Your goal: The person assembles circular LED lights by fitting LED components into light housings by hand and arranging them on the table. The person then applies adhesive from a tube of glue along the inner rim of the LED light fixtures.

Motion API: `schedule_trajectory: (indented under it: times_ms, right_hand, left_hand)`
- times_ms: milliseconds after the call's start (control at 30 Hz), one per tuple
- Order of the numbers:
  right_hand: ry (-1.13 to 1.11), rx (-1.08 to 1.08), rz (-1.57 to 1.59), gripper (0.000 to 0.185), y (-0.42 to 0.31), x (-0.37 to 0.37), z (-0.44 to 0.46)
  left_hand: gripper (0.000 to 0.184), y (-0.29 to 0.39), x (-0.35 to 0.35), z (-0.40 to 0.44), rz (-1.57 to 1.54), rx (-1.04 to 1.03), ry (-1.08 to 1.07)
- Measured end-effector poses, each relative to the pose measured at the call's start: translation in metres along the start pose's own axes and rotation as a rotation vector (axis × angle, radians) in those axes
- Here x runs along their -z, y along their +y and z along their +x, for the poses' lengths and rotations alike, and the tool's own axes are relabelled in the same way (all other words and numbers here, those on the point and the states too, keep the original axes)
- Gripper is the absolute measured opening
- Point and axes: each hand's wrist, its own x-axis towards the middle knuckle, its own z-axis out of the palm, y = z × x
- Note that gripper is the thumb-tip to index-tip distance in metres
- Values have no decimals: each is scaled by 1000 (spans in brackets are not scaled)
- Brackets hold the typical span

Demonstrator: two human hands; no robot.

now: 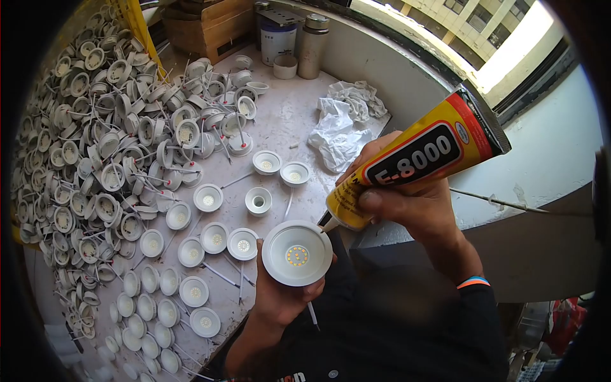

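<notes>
My left hand (283,299) is closed round a white LED downlight housing (297,270), its open face turned up towards me. Small yellow and white LEDs show at its centre, and a white wire hangs below. In my right hand (414,207) is a yellow, red and black tube of E-8000 glue (423,153), tilted with its nozzle (328,225) down at the housing's upper right rim. Whether the tip touches the rim, I cannot tell. Near my left hand, several similar housings (242,244) stand face up on the table, with one bare cup (258,202) among them.
A large heap of white housings with wires (114,146) covers the table's left side, by a yellow crate (137,28). At the back are a wooden box (207,28), a metal flask (313,48), a white tub (278,41) and crumpled white cloth (340,130). A window ledge curves along the right.
</notes>
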Motion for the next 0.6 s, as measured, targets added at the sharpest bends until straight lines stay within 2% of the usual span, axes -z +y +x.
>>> schedule_trajectory:
  times_ms: [133,233,300,433,500,600]
  right_hand:
    - [-47,125,-24,34,5,-4,6]
    - [-149,232,-148,35,3,-3,8]
    - [-214,304,-293,34,1,-3,8]
    - [-216,228,-233,34,0,-8,7]
    - [-215,207,-250,34,-1,-11,6]
    - [-213,191,-264,35,-1,-14,4]
  left_hand:
    - [83,0,-15,-1,70,62,-53]
    - [82,-2,-25,-1,82,128,22]
    - [81,-2,-25,1,178,133,-52]
    - [80,-4,-30,-5,200,142,8]
    - [79,-5,-35,-8,222,138,103]
    - [77,-4,-39,-12,216,130,100]
